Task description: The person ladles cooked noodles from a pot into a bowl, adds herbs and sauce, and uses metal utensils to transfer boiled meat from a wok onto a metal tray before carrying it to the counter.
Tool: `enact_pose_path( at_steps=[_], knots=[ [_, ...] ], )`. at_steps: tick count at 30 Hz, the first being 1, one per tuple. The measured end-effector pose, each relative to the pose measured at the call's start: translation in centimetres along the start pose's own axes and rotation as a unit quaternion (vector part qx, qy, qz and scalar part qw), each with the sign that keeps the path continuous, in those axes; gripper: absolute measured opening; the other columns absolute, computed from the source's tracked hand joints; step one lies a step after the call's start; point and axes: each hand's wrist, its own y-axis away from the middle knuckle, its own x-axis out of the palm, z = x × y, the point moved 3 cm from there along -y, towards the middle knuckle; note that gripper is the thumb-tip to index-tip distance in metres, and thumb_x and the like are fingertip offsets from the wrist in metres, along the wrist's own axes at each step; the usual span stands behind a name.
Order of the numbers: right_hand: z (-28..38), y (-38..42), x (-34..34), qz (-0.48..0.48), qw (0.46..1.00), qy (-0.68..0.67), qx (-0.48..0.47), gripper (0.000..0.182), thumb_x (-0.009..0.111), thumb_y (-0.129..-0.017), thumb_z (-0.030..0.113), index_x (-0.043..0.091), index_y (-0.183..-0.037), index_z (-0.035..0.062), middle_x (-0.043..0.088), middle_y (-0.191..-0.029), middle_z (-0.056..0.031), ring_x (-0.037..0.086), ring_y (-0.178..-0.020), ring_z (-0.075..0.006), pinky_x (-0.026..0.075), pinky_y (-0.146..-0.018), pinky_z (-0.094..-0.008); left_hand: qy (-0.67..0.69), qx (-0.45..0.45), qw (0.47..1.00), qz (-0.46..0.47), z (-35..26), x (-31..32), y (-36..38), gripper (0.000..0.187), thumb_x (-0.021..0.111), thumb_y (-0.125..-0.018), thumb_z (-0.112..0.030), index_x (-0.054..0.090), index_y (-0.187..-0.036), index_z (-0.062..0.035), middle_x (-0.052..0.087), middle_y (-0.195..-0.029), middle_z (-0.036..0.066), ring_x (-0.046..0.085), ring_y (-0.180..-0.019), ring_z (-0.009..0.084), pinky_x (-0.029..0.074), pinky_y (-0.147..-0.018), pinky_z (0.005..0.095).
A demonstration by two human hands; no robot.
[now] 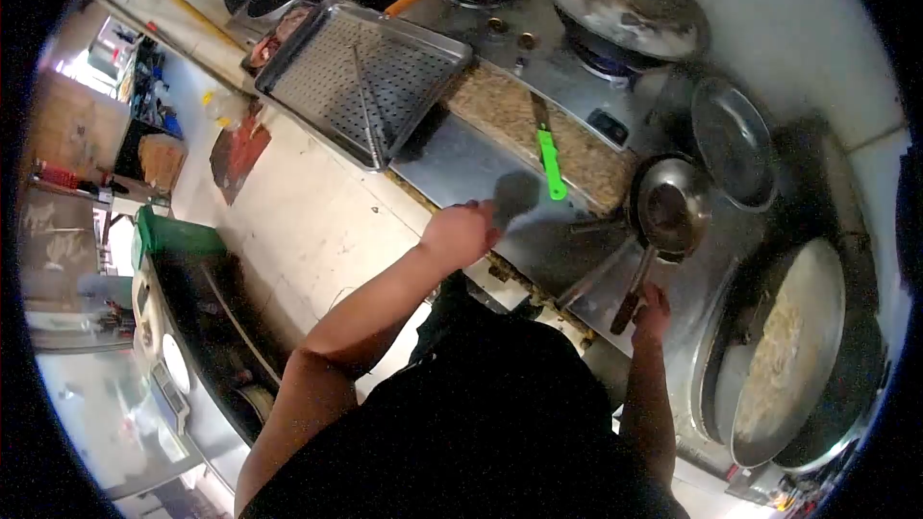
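Note:
My right hand is at the dark handle of a small metal frying pan, with its fingers curled against it. This pan sits on top of other pans, whose handles stick out to the left and below. Over the front edge of the steel counter is my left hand, its fingers drawn together. A dark grey rounded patch shows just past those fingertips; I cannot tell whether it is a held thing or a shadow. Beyond it, a green-handled utensil lies across the speckled brown board.
A perforated metal tray with tongs on it overhangs the counter at left. A large pan of pale food stands at right, an empty-looking pan leans by the wall, and a whitish-coated pan sits on a burner. A green bin is behind left.

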Motion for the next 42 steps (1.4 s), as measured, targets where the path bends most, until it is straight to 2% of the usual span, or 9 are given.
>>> enact_pose_path(
  at_steps=[13,18,23,27,29,33,39,41,42],
  knots=[
    [0.7,0.3,5.2,-0.128,0.964,-0.135,-0.189,0.033,0.045,-0.085,0.031,0.058,-0.097,0.0037,0.042,-0.064,0.0028,0.034,-0.047,-0.0054,0.027,-0.041,-0.0208,0.037,0.091,0.99,0.106,11.4,-0.7,-0.6,0.032,0.049,-0.08,-0.032,0.051,-0.101,-0.0074,0.06,-0.076,0.015,0.059,-0.067,0.0308,0.048,-0.06,0.0431],
    [4.6,4.0,13.9,-0.062,0.947,0.199,-0.244,0.023,0.045,-0.087,0.021,0.058,-0.093,0.0032,0.04,-0.063,0.0047,0.035,-0.058,-0.0036,0.029,-0.051,-0.0193,0.101,0.087,0.988,-0.079,19.0,-2.1,-0.4,0.026,0.051,-0.078,-0.03,0.05,-0.079,-0.0041,0.057,-0.073,0.014,0.059,-0.061,0.0304,0.047,-0.051,0.0409],
    [3.8,5.8,23.3,0.056,0.949,0.101,-0.295,0.016,0.052,-0.085,0.015,0.056,-0.092,0.0018,0.044,-0.074,0.0039,0.039,-0.065,-0.0076,0.033,-0.058,-0.0227,0.091,-0.197,0.976,-0.03,26.0,-3.3,-3.6,0.051,0.053,-0.077,-0.043,0.042,-0.102,0.0,0.058,-0.089,0.023,0.06,-0.071,0.0339,0.048,-0.061,0.0425],
    [3.3,7.8,28.2,0.154,0.748,0.527,-0.372,0.019,0.053,-0.081,0.016,0.055,-0.095,0.004,0.055,-0.082,-0.0113,0.052,-0.075,-0.0291,0.042,-0.068,-0.0375,0.17,-0.302,0.938,0.014,28.2,-3.9,-5.5,0.057,0.06,-0.073,-0.04,0.039,-0.101,0.0042,0.059,-0.088,0.023,0.06,-0.081,0.0339,0.048,-0.069,0.0402],
    [0.9,6.5,29.8,0.201,0.821,0.492,-0.21,0.019,0.052,-0.081,0.02,0.053,-0.092,0.0048,0.053,-0.088,-0.0183,0.052,-0.082,-0.0356,0.043,-0.069,-0.0403,0.195,-0.301,0.933,-0.033,30.0,-0.8,-6.5,0.047,0.062,-0.071,-0.035,0.048,-0.091,0.0046,0.06,-0.082,0.022,0.059,-0.082,0.0352,0.048,-0.069,0.0405],
    [-3.8,3.5,30.7,0.226,0.723,0.536,-0.372,0.021,0.05,-0.081,0.024,0.054,-0.091,0.0053,0.054,-0.09,-0.0188,0.052,-0.081,-0.0357,0.043,-0.07,-0.0424,0.238,-0.291,0.926,-0.036,31.2,-0.4,-7.0,0.037,0.067,-0.067,-0.031,0.054,-0.07,0.0036,0.061,-0.073,0.02,0.061,-0.068,0.0304,0.048,-0.059,0.0371],
    [5.8,6.4,38.3,0.222,0.725,0.478,-0.443,0.028,0.049,-0.083,0.023,0.055,-0.106,0.007,0.056,-0.092,-0.0128,0.054,-0.081,-0.0298,0.043,-0.072,-0.0402,0.733,-0.327,0.597,0.007,29.1,-2.1,-5.9,0.025,0.069,-0.072,-0.028,0.063,-0.078,-0.0047,0.052,-0.057,0.0,0.043,-0.041,0.0088,0.03,-0.033,0.0232],
    [6.6,6.5,41.2,0.372,0.912,0.161,-0.06,0.031,0.051,-0.083,0.02,0.052,-0.11,0.0049,0.057,-0.094,-0.0083,0.056,-0.081,-0.0206,0.044,-0.072,-0.0336,0.746,-0.329,0.579,0.013,27.4,-3.7,-5.7,0.019,0.067,-0.074,-0.024,0.061,-0.079,-0.0069,0.052,-0.059,-0.001,0.045,-0.042,0.0087,0.027,-0.031,0.02],
    [7.0,6.6,43.0,0.382,0.908,0.161,-0.062,0.031,0.051,-0.083,0.02,0.052,-0.11,0.0049,0.057,-0.094,-0.0083,0.056,-0.081,-0.0206,0.044,-0.072,-0.0336,0.763,-0.315,0.564,0.02,26.9,-3.3,-5.8,0.02,0.065,-0.076,-0.027,0.06,-0.078,-0.0076,0.052,-0.059,-0.002,0.046,-0.043,0.0092,0.028,-0.032,0.0202]
  ],
)
